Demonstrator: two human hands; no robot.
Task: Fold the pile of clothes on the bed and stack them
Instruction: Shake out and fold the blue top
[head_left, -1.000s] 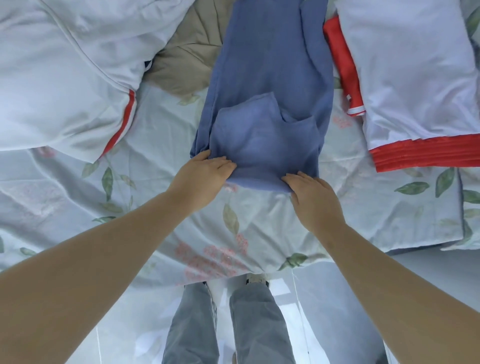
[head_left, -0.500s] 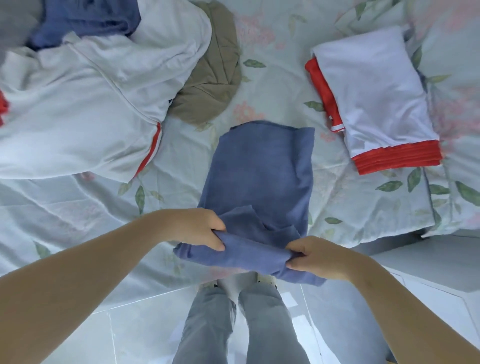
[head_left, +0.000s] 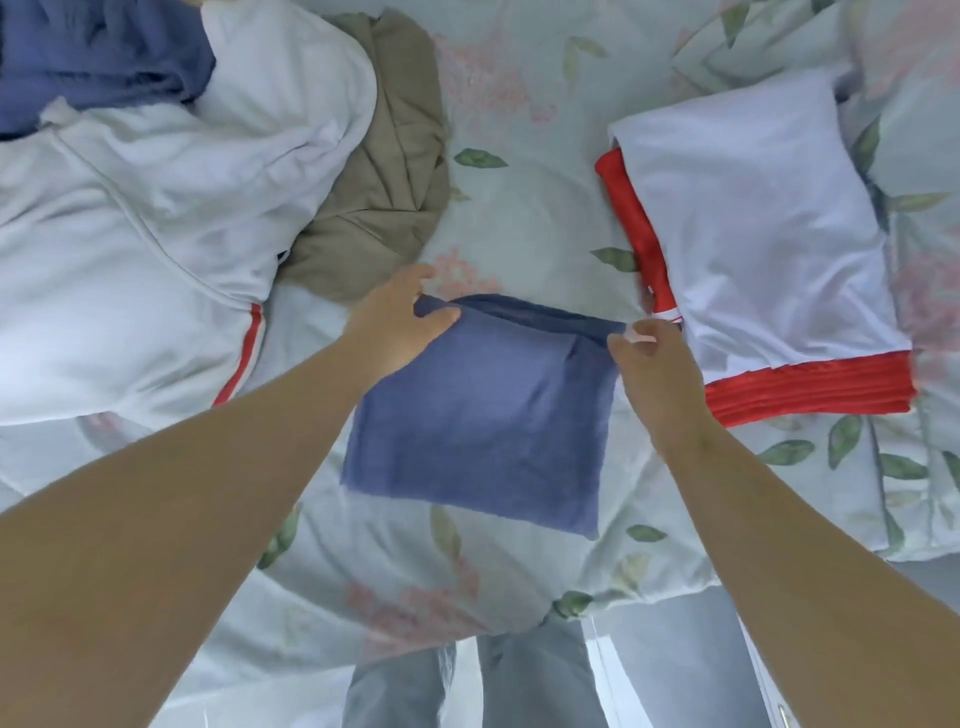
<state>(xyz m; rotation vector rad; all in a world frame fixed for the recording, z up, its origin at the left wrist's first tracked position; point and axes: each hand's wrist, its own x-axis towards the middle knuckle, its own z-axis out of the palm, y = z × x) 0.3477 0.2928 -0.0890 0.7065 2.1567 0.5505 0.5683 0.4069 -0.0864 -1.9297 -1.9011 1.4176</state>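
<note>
- Nearest, the person's legs (head_left: 467, 680) stand at the foot of the bed (head_left: 519, 218), with both bare forearms reaching out over its flowered cover.
- The blue garment (head_left: 483, 415) lies on the cover between the arms, doubled into a rough square.
- The left hand (head_left: 395, 322) pinches the garment's far left corner; the right hand (head_left: 657, 374) has its fingers closed on the far right corner.
- A second ago the garment lay long, with both hands at its near hem; now that hem has been carried over to the far edge.
- The step in hand looks like the last fold of this piece. Next it probably needs letting go, smoothing, and lifting onto the stack.
- Just right of it sits the folded white and red garment (head_left: 753, 234), the likely base of the stack.
- Farther left, the unfolded pile (head_left: 156, 208) waits: a white top, a tan piece (head_left: 379, 182), and another blue one (head_left: 93, 57).
</note>
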